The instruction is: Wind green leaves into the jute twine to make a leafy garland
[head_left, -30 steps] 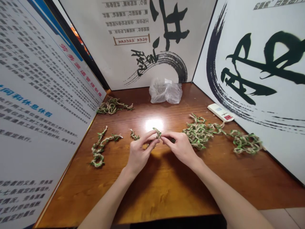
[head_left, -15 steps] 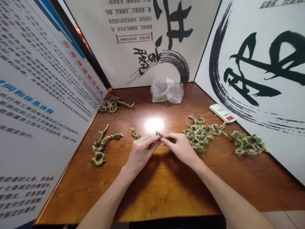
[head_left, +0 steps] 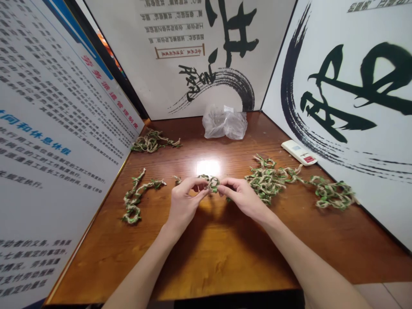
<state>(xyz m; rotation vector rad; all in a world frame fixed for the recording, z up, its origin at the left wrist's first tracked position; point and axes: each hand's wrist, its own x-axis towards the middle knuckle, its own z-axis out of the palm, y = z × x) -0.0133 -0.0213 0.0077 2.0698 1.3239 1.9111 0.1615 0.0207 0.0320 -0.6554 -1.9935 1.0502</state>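
Red "劳务派遣管理制度" on left wall board [head_left: 61, 141]

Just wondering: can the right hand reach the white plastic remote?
Probably yes: a low heap of green-and-tan jute twine lies before the white plastic remote, though the right hand is pinching a twine loop.

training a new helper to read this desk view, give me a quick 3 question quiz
1. True or false: the clear plastic bag sits at the far edge of the wooden desk, by the back panel.
2. What do the fingers of the left hand and right hand pinch? a) a pair of scissors b) a small loop of leafy jute twine c) a phone
3. Which hand is closer to the large twine heap?

Key: 1 true; 2 b; 3 right hand
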